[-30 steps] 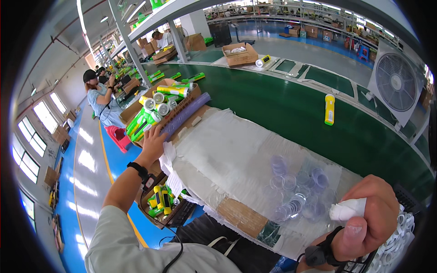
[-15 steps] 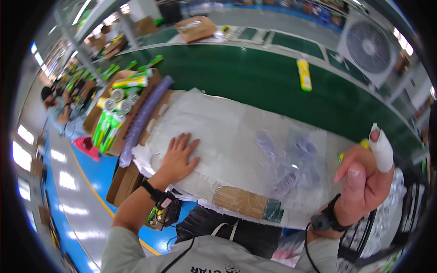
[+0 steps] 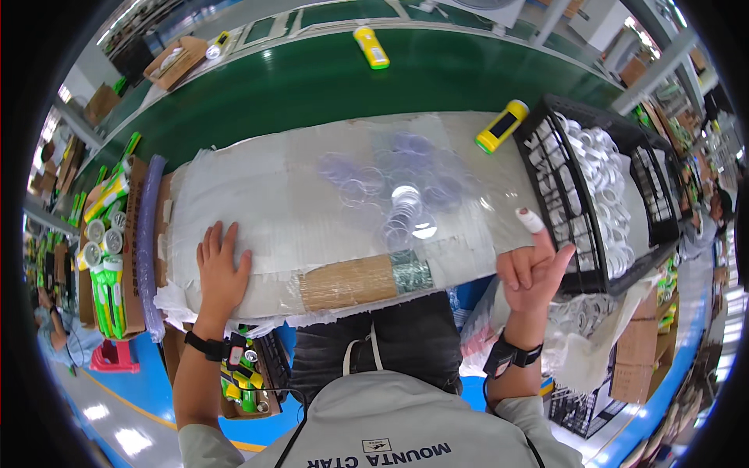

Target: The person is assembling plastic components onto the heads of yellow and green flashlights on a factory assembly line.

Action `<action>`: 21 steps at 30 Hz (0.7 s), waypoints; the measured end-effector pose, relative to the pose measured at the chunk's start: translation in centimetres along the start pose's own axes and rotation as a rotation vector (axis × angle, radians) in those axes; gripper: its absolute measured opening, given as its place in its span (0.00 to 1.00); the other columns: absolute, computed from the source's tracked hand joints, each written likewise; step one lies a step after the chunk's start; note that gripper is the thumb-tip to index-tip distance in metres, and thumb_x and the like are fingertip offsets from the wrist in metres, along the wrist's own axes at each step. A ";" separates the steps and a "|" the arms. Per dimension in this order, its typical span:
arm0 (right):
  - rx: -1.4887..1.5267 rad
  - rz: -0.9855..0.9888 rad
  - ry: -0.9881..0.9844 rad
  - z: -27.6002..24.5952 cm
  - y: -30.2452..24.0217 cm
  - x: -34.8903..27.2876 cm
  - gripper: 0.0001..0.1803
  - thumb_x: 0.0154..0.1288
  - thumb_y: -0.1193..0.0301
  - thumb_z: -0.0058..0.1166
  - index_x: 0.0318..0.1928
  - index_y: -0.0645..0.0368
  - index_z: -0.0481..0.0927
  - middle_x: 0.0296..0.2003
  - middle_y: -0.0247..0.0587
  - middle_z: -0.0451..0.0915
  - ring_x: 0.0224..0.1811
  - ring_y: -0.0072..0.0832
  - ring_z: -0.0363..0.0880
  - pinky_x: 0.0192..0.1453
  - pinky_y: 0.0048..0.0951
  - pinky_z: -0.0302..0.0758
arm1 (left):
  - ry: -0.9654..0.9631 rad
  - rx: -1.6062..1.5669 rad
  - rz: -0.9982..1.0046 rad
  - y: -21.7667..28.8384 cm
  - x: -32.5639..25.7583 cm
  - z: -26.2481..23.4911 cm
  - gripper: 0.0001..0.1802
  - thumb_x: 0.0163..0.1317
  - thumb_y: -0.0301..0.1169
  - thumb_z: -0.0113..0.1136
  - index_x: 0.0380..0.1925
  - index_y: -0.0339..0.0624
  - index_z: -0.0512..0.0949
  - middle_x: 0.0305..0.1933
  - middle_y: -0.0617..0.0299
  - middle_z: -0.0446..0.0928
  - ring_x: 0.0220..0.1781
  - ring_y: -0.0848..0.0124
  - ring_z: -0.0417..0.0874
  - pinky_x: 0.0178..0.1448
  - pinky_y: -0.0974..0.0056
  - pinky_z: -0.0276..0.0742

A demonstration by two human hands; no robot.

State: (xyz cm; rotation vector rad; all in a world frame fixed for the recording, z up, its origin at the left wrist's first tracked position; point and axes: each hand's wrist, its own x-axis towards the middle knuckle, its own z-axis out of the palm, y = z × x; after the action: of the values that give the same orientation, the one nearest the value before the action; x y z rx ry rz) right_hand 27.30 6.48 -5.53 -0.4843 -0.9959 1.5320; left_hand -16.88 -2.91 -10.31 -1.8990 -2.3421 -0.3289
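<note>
My left hand (image 3: pixel 221 267) lies flat, fingers spread, on the white plastic sheet (image 3: pixel 296 187) covering the worktable, near its front left edge; it holds nothing. My right hand (image 3: pixel 533 264) hovers at the front right edge, beside the black crate (image 3: pixel 555 204). Its index finger, capped in white, points up, the thumb sticks out, and the other fingers curl; nothing is in it. A loose pile of clear round discs (image 3: pixel 406 204) lies on the sheet between the hands, closer to the right one.
The black crate holds several white rings (image 3: pixel 605 179). A yellow torch-like item (image 3: pixel 502 125) lies by the crate, another (image 3: pixel 371 47) on the green conveyor belt (image 3: pixel 312 86). A cardboard box of green and yellow parts (image 3: pixel 109 257) sits at the left.
My left hand came back from the box at the far left and settled flat on the sheet. My right hand moved toward the black crate. The view tilted down over the table.
</note>
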 end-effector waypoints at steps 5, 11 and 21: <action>0.660 0.013 -0.062 -0.5 1.1 -0.9 0.47 0.58 0.29 0.27 0.71 0.44 0.49 0.45 0.52 0.77 0.52 0.47 0.72 0.60 0.45 0.62 | -0.003 0.053 0.003 -0.6 -0.2 0.4 0.29 0.61 0.39 0.49 0.64 0.47 0.63 0.68 0.47 0.58 0.71 0.50 0.55 0.72 0.47 0.47; 0.664 0.009 0.021 1.8 0.2 -1.7 0.55 0.49 0.24 0.35 0.71 0.40 0.41 0.71 0.53 0.43 0.73 0.49 0.41 0.73 0.54 0.41 | 0.000 0.070 0.015 -0.8 -0.4 0.7 0.28 0.63 0.38 0.48 0.65 0.48 0.62 0.68 0.48 0.58 0.71 0.51 0.55 0.72 0.49 0.48; 0.653 0.006 0.049 1.4 0.5 -2.0 0.53 0.51 0.27 0.36 0.72 0.39 0.41 0.72 0.44 0.43 0.74 0.45 0.40 0.73 0.54 0.38 | -0.004 0.081 0.002 -1.5 -0.5 0.9 0.28 0.63 0.37 0.47 0.64 0.47 0.62 0.69 0.49 0.58 0.71 0.51 0.55 0.72 0.49 0.47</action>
State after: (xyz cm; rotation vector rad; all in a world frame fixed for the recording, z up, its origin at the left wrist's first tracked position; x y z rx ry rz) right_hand 26.39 4.18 -5.67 -0.0589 -0.4097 1.7309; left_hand -18.21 -3.47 -11.42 -1.8664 -2.3186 -0.2263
